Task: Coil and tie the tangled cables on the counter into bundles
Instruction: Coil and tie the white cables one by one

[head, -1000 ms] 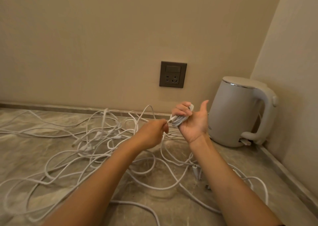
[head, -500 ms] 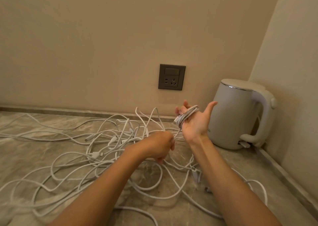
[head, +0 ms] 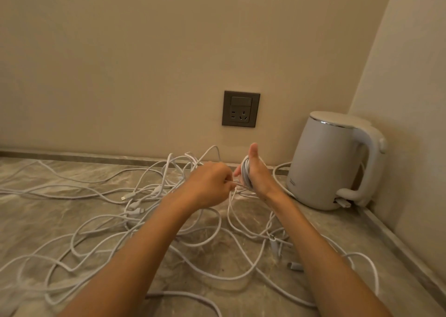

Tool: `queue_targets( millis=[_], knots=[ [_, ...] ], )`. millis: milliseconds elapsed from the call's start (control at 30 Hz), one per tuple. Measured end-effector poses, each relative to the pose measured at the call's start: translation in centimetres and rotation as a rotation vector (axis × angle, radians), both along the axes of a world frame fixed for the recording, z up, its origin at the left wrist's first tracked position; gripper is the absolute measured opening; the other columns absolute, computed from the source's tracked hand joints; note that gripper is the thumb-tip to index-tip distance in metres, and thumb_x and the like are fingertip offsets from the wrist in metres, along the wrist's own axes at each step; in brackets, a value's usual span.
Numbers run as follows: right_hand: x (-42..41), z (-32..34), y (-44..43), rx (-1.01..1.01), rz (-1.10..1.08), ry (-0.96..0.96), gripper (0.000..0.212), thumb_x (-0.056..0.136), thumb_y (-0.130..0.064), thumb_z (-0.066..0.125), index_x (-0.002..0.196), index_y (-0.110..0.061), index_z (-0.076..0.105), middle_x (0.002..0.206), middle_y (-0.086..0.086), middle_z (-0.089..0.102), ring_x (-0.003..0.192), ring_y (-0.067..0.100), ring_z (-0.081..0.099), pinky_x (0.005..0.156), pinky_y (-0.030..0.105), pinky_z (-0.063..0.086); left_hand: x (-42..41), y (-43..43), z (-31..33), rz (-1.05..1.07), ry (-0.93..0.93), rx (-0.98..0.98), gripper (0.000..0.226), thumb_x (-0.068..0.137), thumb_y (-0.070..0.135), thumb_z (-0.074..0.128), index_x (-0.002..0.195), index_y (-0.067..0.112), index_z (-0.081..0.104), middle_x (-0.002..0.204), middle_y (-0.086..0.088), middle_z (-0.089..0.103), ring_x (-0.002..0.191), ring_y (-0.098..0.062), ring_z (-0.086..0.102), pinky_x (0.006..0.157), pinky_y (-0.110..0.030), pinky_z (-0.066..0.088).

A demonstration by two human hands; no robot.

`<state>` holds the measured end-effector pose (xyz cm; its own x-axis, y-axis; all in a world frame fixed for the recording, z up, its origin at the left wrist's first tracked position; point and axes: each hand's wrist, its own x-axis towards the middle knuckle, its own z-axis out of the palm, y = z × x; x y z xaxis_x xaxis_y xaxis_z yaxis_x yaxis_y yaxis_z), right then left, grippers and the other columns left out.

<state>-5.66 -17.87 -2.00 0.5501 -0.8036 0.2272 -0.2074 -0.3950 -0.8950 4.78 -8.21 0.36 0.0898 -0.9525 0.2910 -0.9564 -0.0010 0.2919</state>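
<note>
Pinching the loose cable strand (head: 237, 184) just beside the right hand (head: 260, 175), the left hand (head: 207, 187) faces the cable coil (head: 246, 172) wound crosswise round that hand's extended fingers.

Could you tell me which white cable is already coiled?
The coil wound round the right hand; the other cables lie loose on the counter.

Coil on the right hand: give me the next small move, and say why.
Probably one more wrap: the left hand should carry the strand it pinches up and over the right hand. The coil is wound round that hand, and plenty of loose cable lies tangled on the counter, so tying seems premature.
</note>
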Motion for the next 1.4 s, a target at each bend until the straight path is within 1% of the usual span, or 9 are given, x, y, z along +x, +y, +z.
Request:
queue_targets(
  millis=[200, 367, 633, 833, 1067, 1167, 1267, 1333, 1400],
  knots=[
    [-0.1, 0.3, 0.7, 0.093, 0.137, 0.210, 0.089, 0.060, -0.081, -0.005, 0.056, -0.006, 0.043, 0.037, -0.005, 0.047, 0.035, 0.006, 0.042, 0.054, 0.030, 0.037, 0.7, -0.1, 0.2, 0.078, -0.118, -0.171, 0.032, 0.094, 0.037, 0.048, 0.090, 0.008, 0.061, 0.093, -0.009, 0.066, 0.088, -0.027, 0.059, 0.073, -0.037, 0.045],
    [-0.6, 1.2, 0.9, 0.293, 0.250, 0.272, 0.085, 0.075, -0.077, -0.012, 0.049, -0.011, 0.034, 0.033, -0.002, 0.033, 0.030, 0.010, 0.029, 0.048, 0.028, 0.031, 0.8, 0.0, 0.2, 0.068, -0.099, -0.237, 0.031, 0.091, 0.040, 0.049, 0.083, 0.010, 0.053, 0.091, -0.008, 0.064, 0.085, -0.026, 0.057, 0.068, -0.033, 0.040],
    [-2.1, 1.3, 0.0, 0.780, 0.642, -0.053, 0.084, 0.067, -0.088, -0.002, 0.035, -0.017, 0.030, 0.029, -0.004, 0.024, 0.025, 0.006, 0.019, 0.033, 0.014, 0.023, 1.8, 0.0, -0.9, -0.001, -0.096, -0.230, 0.020, 0.096, 0.018, 0.043, 0.093, 0.006, 0.059, 0.088, -0.011, 0.063, 0.085, -0.031, 0.057, 0.068, -0.034, 0.038],
    [-3.1, 2.2, -0.4, 0.865, 0.582, -0.195, 0.087, 0.071, -0.085, -0.004, 0.030, -0.017, 0.030, 0.026, -0.005, 0.025, 0.023, 0.004, 0.022, 0.030, 0.009, 0.020, 3.9, -0.8, -2.5, 0.201, -0.279, 0.008, 0.033, 0.097, 0.042, 0.035, 0.114, 0.023, 0.056, 0.124, -0.002, 0.050, 0.122, -0.020, 0.043, 0.108, -0.042, 0.020],
    [-3.8, 2.5, -0.9, 0.838, 0.358, -0.191, 0.084, 0.072, -0.085, -0.002, 0.032, -0.016, 0.026, 0.028, -0.004, 0.022, 0.025, 0.006, 0.019, 0.030, 0.013, 0.022, 4.2, -0.2, -2.8, 0.492, -0.340, 0.125, 0.057, 0.084, 0.059, 0.050, 0.135, 0.038, 0.035, 0.144, -0.012, 0.028, 0.136, -0.038, 0.017, 0.111, -0.056, -0.001],
    [-3.2, 2.7, -0.6, 0.796, 0.356, -0.166, 0.084, 0.071, -0.086, -0.002, 0.032, -0.016, 0.025, 0.027, -0.003, 0.021, 0.024, 0.007, 0.018, 0.030, 0.014, 0.022, 2.9, -0.7, -3.1, 0.394, -0.358, -0.005, 0.072, 0.083, 0.051, 0.058, 0.143, 0.032, 0.025, 0.148, -0.015, 0.022, 0.136, -0.036, 0.022, 0.110, -0.050, 0.012],
    [-2.8, 2.9, -0.3, 0.857, 0.495, -0.252, 0.086, 0.071, -0.087, 0.001, 0.031, -0.016, 0.028, 0.026, -0.004, 0.023, 0.023, 0.006, 0.021, 0.029, 0.013, 0.023, 2.2, -1.3, -3.1, 0.097, -0.504, -0.408, 0.055, 0.052, 0.023, 0.088, 0.102, 0.016, 0.064, 0.104, -0.009, 0.061, 0.091, -0.028, 0.062, 0.081, -0.036, 0.032],
    [-3.2, 3.1, -0.5, 0.887, 0.543, -0.322, 0.087, 0.073, -0.086, 0.001, 0.030, -0.016, 0.031, 0.025, -0.004, 0.024, 0.022, 0.005, 0.022, 0.029, 0.012, 0.023, 2.4, -1.3, -2.8, 0.025, -0.399, -0.391, 0.024, 0.066, 0.019, 0.082, 0.082, 0.012, 0.065, 0.085, -0.007, 0.065, 0.075, -0.028, 0.063, 0.070, -0.035, 0.042],
    [-3.6, 3.1, -0.7, 0.899, 0.515, -0.342, 0.087, 0.073, -0.085, 0.001, 0.030, -0.016, 0.031, 0.025, -0.004, 0.024, 0.022, 0.005, 0.022, 0.029, 0.012, 0.022, 2.2, -0.9, -2.5, 0.116, -0.179, -0.299, 0.020, 0.088, 0.032, 0.059, 0.090, 0.013, 0.065, 0.090, -0.006, 0.069, 0.084, -0.029, 0.063, 0.070, -0.035, 0.048]
  ],
)
